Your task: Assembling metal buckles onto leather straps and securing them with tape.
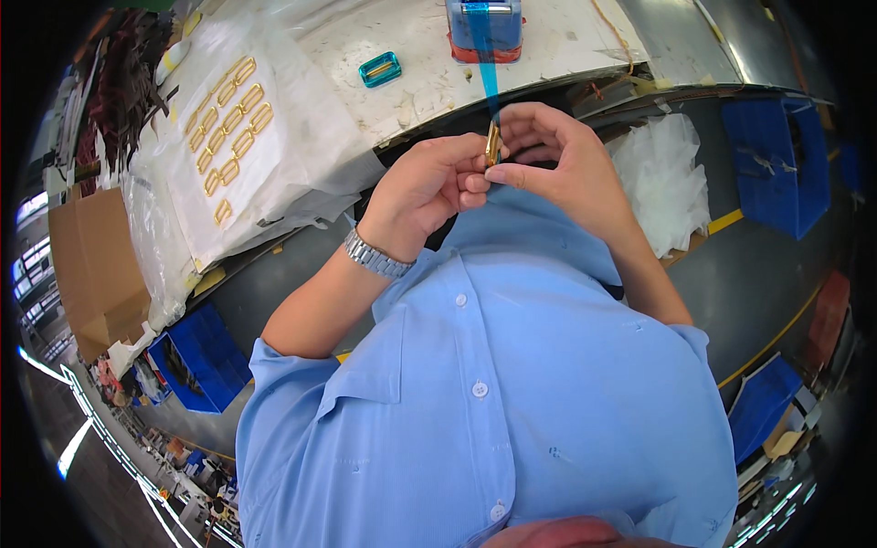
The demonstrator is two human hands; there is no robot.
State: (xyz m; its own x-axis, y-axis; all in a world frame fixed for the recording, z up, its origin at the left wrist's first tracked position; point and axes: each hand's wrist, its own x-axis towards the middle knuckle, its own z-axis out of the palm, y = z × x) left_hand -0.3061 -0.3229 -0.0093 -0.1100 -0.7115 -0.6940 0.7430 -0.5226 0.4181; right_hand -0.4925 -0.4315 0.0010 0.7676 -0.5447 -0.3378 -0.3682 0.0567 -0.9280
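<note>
In front of my chest, a gold metal buckle (493, 146) stands nearly on edge between my two hands. The fingers and thumb of my left hand (425, 187) pinch its left side. My right hand (571, 157) curls round from the other side, its thumb at the lower end and its fingers partly hidden behind. A strip of translucent blue tape (488, 80) runs taut from a blue tape dispenser (484, 38) at the table edge down to the buckle. Left of the dispenser lies a buckle covered in blue film (379, 68).
Several gold buckles (230, 123) lie in rows on white sheeting at the left of the white worktable (315, 55). A cardboard box (96, 269) stands at far left. On the right are crumpled clear plastic (665, 178) and a blue bin (776, 164).
</note>
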